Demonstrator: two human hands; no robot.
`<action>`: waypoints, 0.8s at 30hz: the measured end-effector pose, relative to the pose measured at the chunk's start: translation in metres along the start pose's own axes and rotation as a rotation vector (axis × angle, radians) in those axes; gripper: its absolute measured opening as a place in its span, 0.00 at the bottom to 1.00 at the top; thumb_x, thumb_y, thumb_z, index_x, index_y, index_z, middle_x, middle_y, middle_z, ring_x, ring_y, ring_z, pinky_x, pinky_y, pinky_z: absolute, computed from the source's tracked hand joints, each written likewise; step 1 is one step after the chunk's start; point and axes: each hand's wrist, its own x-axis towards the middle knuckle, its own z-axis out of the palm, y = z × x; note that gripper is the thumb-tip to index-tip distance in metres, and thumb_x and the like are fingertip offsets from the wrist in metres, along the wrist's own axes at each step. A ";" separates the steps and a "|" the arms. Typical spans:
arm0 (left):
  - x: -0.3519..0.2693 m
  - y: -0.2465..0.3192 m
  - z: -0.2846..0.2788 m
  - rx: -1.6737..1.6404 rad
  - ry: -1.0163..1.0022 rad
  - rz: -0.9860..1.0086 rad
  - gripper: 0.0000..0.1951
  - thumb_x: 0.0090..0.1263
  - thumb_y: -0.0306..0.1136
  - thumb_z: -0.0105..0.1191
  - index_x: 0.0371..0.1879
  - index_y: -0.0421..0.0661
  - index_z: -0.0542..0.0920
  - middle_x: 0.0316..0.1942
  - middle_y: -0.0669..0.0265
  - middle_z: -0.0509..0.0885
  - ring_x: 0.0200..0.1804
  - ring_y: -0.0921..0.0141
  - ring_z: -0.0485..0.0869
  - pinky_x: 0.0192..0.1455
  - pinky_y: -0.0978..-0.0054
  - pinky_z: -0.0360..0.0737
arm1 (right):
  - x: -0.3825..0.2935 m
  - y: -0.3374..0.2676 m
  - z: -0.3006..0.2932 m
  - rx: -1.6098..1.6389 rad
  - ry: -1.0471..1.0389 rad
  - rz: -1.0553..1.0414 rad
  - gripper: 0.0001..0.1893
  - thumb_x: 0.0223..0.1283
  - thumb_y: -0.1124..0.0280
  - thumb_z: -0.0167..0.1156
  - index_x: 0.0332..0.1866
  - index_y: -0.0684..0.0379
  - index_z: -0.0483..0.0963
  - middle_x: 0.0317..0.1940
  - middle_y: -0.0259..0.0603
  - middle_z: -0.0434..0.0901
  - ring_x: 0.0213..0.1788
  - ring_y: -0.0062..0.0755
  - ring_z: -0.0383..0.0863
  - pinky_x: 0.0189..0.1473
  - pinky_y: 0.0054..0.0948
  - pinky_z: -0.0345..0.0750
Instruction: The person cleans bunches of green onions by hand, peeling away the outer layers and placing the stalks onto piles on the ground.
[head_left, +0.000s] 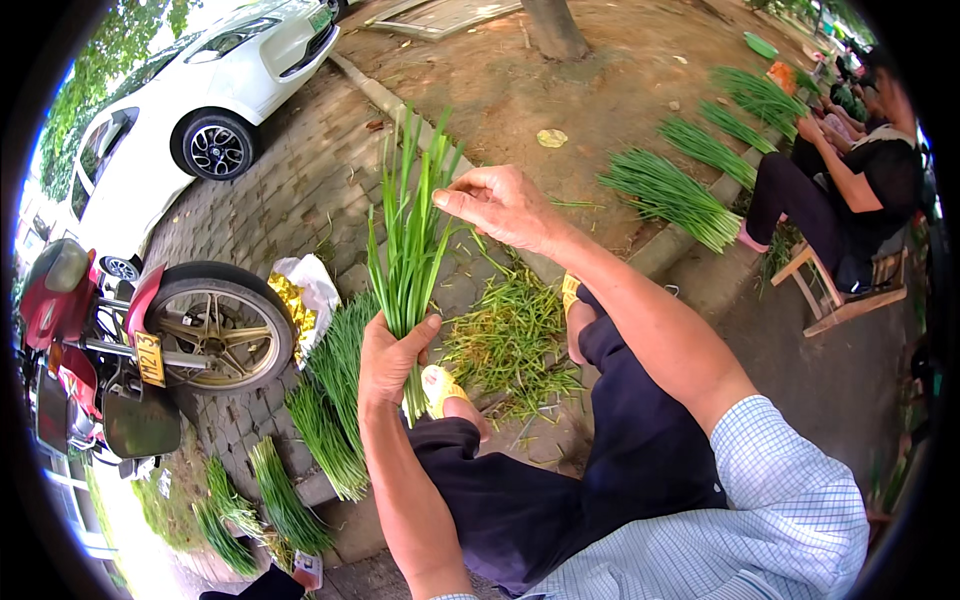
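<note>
My left hand (397, 356) is closed around the lower stalks of a bunch of garlic chives (409, 255), held upright with its leaves fanned out at the top. Just right of the leaves is my right hand (499, 206), thumb and forefinger near each other; whether a thin blade is between them cannot be told. On the ground between my feet lies a loose pile of green and yellowish trimmings (514, 337). Larger bundles of chives (326, 435) rest on the paving left of my left foot.
A motorcycle's front wheel (217, 337) stands at the left, below a white car (225, 75). More chive bundles (671, 195) lie along a kerb (667, 251) at the right, near a seated person (862, 172) on a wooden stool (847, 289). Another person's dark sleeve (255, 585) shows at bottom left.
</note>
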 end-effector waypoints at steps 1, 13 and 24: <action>0.000 -0.001 0.001 0.009 -0.001 -0.004 0.14 0.56 0.30 0.67 0.37 0.40 0.78 0.21 0.70 0.76 0.19 0.77 0.72 0.22 0.79 0.68 | 0.001 0.000 0.001 -0.025 -0.009 -0.004 0.24 0.60 0.51 0.61 0.40 0.68 0.78 0.21 0.30 0.76 0.22 0.16 0.71 0.24 0.21 0.68; 0.001 -0.001 0.001 0.022 0.013 -0.044 0.12 0.56 0.28 0.67 0.34 0.41 0.77 0.20 0.71 0.76 0.17 0.78 0.71 0.19 0.80 0.66 | 0.004 0.005 -0.004 0.385 -0.011 0.292 0.10 0.54 0.69 0.65 0.33 0.66 0.77 0.22 0.35 0.77 0.22 0.19 0.76 0.22 0.20 0.74; 0.000 -0.001 0.000 0.008 0.107 -0.023 0.14 0.61 0.40 0.66 0.32 0.43 0.77 0.16 0.73 0.73 0.16 0.80 0.68 0.18 0.82 0.64 | 0.004 0.005 -0.013 0.240 -0.041 0.378 0.09 0.53 0.68 0.64 0.31 0.64 0.77 0.24 0.36 0.80 0.23 0.21 0.79 0.23 0.22 0.77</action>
